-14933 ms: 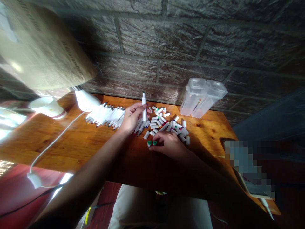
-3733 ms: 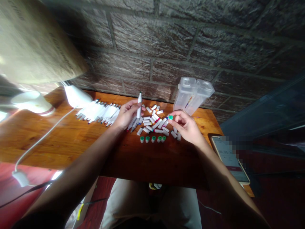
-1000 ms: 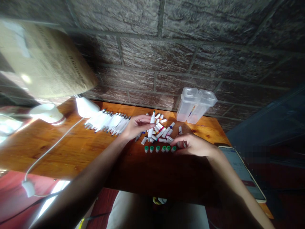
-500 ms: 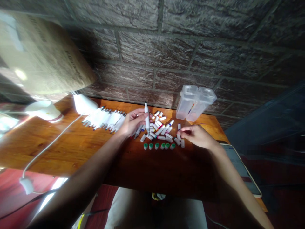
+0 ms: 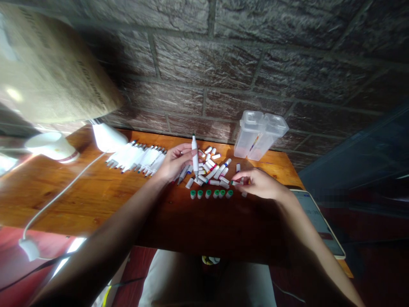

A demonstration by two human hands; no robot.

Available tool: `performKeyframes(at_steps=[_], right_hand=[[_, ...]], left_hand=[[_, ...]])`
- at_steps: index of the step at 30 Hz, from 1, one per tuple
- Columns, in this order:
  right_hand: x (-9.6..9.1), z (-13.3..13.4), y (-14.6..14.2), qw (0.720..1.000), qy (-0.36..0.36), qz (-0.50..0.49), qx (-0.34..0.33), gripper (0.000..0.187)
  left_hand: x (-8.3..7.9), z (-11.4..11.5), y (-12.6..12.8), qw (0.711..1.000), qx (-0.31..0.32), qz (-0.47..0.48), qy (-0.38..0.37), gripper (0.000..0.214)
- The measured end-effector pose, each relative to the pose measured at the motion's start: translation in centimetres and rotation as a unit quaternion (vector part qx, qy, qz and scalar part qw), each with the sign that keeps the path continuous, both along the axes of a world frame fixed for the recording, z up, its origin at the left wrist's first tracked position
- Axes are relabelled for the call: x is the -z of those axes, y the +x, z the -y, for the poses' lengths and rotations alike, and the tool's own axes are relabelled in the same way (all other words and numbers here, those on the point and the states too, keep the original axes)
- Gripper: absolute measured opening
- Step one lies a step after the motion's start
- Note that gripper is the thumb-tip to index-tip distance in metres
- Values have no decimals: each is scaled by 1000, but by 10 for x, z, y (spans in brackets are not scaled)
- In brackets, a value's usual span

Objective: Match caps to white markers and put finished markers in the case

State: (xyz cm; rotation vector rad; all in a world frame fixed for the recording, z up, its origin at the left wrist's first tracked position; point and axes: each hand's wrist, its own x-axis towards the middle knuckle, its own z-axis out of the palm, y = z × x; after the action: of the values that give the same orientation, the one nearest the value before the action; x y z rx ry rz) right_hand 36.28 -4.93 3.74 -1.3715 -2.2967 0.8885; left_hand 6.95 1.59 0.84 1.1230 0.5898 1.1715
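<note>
Upright in my left hand is an uncapped white marker, dark at its top tip and grey at its lower end. My right hand pinches a small white marker cap with a green end, right of the pile. Between the hands lies a loose pile of white caps with ends of several colours. In front of the pile, a row of green-topped caps stands upright on the wooden table. Beside my left hand lie some grey-ended markers, partly hidden by it.
Many uncapped white markers lie side by side at the left. Behind them stand a lamp base and its paper shade, with a white cable trailing forward. Clear plastic cases stand back right; a phone lies at the right edge.
My right hand has picked up a green-ended cap and now holds it between thumb and fingers. My left hand still holds the marker upright. The view has shifted slightly.
</note>
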Motion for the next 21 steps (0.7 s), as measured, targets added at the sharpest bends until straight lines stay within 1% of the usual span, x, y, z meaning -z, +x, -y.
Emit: performKeyframes(at_steps=[4,7,12,21], right_hand=[[-6,5,0,994,-28,-105,22,27],[-11,9,-4,987,-55,-149,21,29],[-12,10,-5,984,-66,-166,2,28],[-12,10,-4,984,-65,-168,-3,31]], left_hand=[[0,0,1,1000,0,3,-1,28],[-2,1,2,1000,-5,4,0,28],[-2,1,2,1000,-13,5,-2,30],[-3,3,2,1000,-6,11,-13,28]])
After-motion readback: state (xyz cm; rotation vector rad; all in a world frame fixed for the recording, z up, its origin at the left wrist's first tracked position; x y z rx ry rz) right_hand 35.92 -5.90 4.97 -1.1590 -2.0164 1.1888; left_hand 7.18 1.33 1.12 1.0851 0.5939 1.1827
